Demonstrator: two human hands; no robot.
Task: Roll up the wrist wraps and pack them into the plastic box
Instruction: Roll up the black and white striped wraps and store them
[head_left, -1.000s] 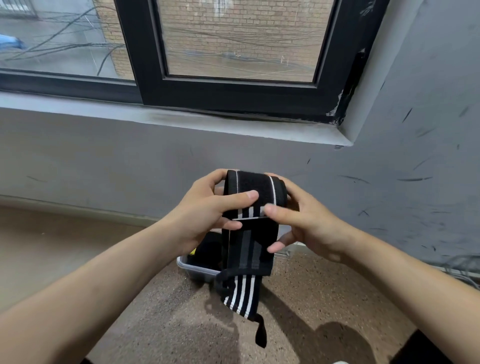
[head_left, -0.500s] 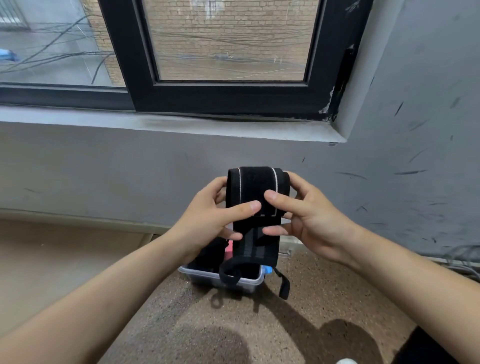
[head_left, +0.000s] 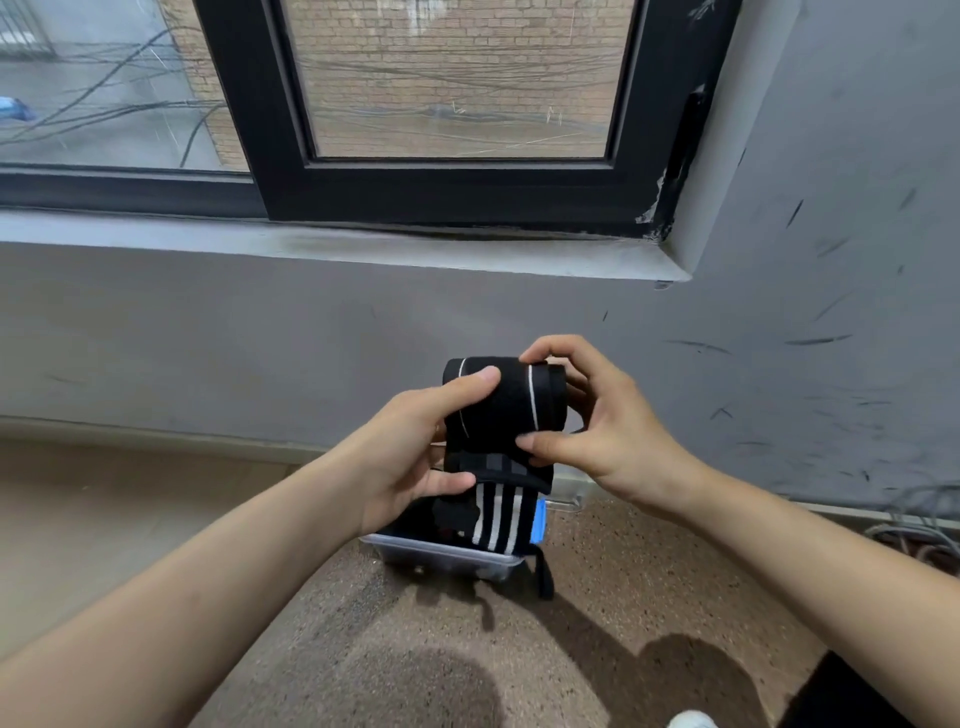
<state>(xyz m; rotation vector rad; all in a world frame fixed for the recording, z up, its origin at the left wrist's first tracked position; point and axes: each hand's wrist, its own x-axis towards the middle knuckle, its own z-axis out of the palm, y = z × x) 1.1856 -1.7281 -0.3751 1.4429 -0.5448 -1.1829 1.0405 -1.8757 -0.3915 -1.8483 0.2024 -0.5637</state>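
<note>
Your left hand (head_left: 415, 457) grips the wrist wrap (head_left: 498, 410), thumb pressed flat on the roll's face. Your right hand (head_left: 608, 431) pinches the roll's right edge between thumb and forefinger. Since a second ago the roll has fattened and the striped tail (head_left: 501, 519) has shortened, so few turns seem left. Below the tail, the plastic box (head_left: 447, 558) sits on the floor (head_left: 623, 597), with something dark inside, perhaps another wrap.

Soft, even daylight from the window (head_left: 457, 88) at 12 o'clock, grey wall (head_left: 208, 353) moderately lit, diffuse shadows (head_left: 431, 686) on the floor (head_left: 597, 649) at 6 o'clock, streaky glass reflections, black wrist wrap (head_left: 498, 405) losing fold detail, sill (head_left: 363, 244) bowed by wide-angle distortion, slight overall softness.
</note>
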